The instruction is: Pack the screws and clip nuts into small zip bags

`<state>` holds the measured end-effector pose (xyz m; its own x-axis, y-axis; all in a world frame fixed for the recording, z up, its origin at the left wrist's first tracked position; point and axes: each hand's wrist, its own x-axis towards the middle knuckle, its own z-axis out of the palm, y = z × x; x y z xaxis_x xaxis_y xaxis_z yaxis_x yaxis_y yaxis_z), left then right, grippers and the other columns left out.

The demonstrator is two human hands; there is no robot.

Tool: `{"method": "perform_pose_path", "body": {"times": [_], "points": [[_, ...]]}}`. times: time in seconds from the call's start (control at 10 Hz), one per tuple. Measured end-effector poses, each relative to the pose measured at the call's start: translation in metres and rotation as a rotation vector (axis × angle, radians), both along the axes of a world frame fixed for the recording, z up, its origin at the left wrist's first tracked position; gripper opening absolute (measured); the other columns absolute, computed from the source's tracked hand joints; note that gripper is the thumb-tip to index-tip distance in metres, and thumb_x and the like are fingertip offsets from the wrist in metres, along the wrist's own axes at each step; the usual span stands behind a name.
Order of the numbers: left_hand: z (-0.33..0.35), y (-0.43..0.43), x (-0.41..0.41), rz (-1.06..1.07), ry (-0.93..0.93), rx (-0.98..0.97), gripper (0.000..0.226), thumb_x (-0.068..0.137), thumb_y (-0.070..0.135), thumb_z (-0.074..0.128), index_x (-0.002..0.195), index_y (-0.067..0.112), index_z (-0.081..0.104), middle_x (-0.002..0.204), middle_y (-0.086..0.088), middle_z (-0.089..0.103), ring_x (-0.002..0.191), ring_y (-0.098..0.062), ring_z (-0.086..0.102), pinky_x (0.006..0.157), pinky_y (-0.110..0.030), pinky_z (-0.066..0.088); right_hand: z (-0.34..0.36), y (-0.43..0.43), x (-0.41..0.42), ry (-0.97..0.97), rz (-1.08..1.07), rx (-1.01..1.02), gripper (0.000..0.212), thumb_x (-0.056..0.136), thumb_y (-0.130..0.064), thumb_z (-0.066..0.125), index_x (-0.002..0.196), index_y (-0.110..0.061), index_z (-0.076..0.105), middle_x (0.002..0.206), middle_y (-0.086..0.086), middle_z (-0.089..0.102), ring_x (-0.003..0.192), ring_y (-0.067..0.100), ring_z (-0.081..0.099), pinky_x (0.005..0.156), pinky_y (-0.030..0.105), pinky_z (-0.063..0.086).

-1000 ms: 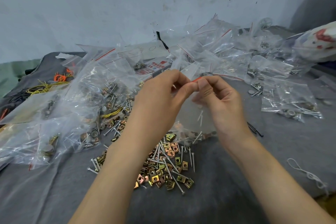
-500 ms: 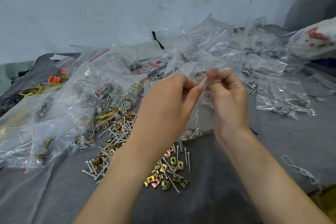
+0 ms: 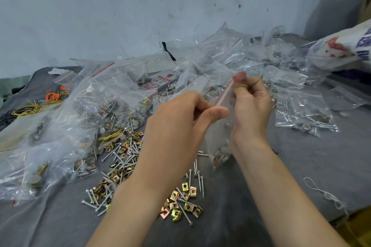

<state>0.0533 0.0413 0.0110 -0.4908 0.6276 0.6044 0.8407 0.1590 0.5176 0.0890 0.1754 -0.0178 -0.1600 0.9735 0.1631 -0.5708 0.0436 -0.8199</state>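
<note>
1 zip bag (image 3: pixel 220 142) | left hand (image 3: pixel 180 120) pinches its seal | right hand (image 3: pixel 251 106) pinches its seal

It was a rough, makeshift packing workshop. Behind the fingers (image 3: pixel 240 77) rose a pale blue-grey plaster wall (image 3: pixel 140 16), scuffed and spotted with dark marks. A wrinkled grey cloth-covered surface (image 3: pixel 301 166) carried the work. A heap of clear plastic zip bags with red seal stripes (image 3: pixel 96 94) spread behind the fingers and to both sides, many holding small hardware. Below the fingers lay loose silver screws (image 3: pixel 120 158) and brass-coloured square clip nuts (image 3: pixel 188 206), piled in bulk. Far left of the fingers sat bundles of thin yellow loops (image 3: pixel 28 109) and thin orange loops (image 3: pixel 53 96). Far right lay a white woven sack with red and blue print (image 3: pixel 341 48).
</note>
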Motion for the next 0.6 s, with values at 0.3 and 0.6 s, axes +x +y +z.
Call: {"method": "perform_pose_path", "body": {"times": [0.3,0.6], "points": [[0.013,-0.007,-0.023,-0.039,-0.332,0.092,0.016,0.088,0.038,0.069,0.073,0.034,0.068,0.057,0.012,0.061,0.046,-0.002,0.047,0.043,-0.013,0.036,0.015,0.002,0.004,-0.024,0.046,0.178,0.022,0.098,-0.022,0.064,0.077,-0.024,0.064,0.065,-0.017,0.062,0.064,0.0,0.055,0.067,0.015,0.045],[0.029,-0.053,-0.138,0.331,-0.508,0.735,0.026,0.099,0.018,0.054,0.116,0.001,0.063,0.094,-0.011,0.067,0.073,-0.009,0.062,0.075,-0.023,0.057,0.001,0.014,0.006,-0.214,0.229,0.215,0.018,0.105,-0.024,0.051,0.112,-0.028,0.067,0.087,-0.012,0.068,0.076,0.004,0.062,0.068,0.012,0.048]]}}
